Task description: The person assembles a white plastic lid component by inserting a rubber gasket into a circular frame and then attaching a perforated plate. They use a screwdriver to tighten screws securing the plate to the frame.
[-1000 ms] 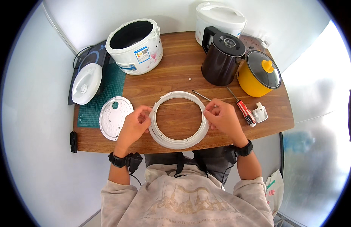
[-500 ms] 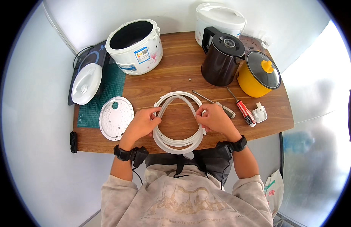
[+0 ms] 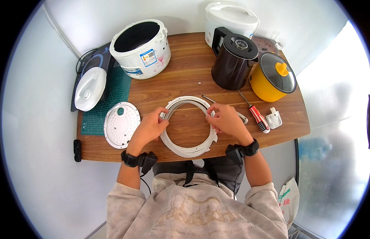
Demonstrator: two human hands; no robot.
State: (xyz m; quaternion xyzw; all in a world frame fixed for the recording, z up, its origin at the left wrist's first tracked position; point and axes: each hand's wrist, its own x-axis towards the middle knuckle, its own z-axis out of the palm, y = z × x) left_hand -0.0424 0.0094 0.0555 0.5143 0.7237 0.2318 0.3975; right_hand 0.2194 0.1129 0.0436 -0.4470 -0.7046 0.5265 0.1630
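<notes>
Both hands, left hand and right hand, keep a clenched grip on the white ring; uneven pulling may bend it or drop its grey gasket onto the desk.

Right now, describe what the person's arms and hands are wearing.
Both hands are bare. The left hand has a black band with a boxy black unit at the wrist and a thin black cable trailing from it. The right hand wears a matching black band and unit. Beige sleeves are pushed up to the elbows.
</notes>
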